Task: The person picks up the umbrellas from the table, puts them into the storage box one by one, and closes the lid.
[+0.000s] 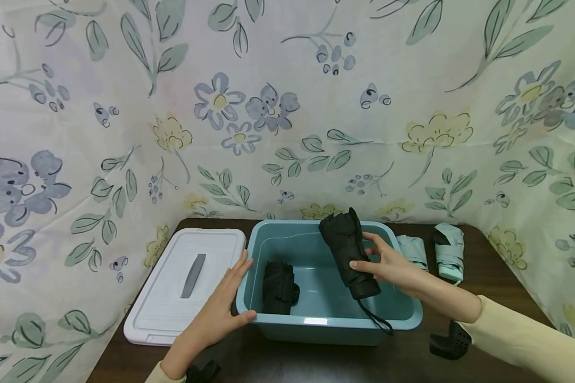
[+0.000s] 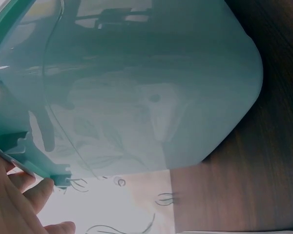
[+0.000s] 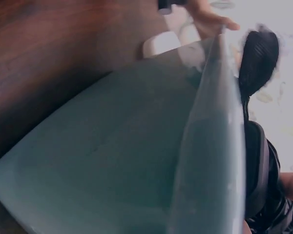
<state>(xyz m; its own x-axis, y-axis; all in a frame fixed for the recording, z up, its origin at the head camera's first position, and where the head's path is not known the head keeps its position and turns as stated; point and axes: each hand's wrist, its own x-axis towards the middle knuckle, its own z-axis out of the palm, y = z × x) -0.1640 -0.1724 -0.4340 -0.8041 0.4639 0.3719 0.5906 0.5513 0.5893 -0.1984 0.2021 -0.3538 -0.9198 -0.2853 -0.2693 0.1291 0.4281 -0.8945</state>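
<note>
Right hand (image 1: 385,266) gripping black umbrella (image 1: 348,250), fingers and thumb curled round its middle, holding it tilted over right part of bin (image 1: 316,319), top end pointing far, handle end dipping toward near-right corner. Strap (image 1: 376,318) trailing from handle end over near rim. Right wrist view showing bin wall (image 3: 112,161) from outside, umbrella (image 3: 263,195) just past rim, edge of hand at lower right, grip itself not resolvable there.

Left hand (image 1: 222,308) resting on near-left corner of bin, fingers straight and slightly spread along left wall, thumb lying on near rim. Not clamped on anything. Left wrist view showing fingertips (image 2: 41,192) touching underside of rim flange, bin wall (image 2: 151,87) filling frame.

Second black umbrella (image 1: 279,286) lying inside bin at left, on the floor, apart from the held one.

White lid (image 1: 187,282) with grey handle lying flat on table (image 1: 489,266), just left of bin, touching or nearly touching it; cannot tell which. Two mint umbrellas (image 1: 448,250) lying on table at far right, beside bin. Floral cloth (image 1: 287,106) hanging behind and at both sides.
</note>
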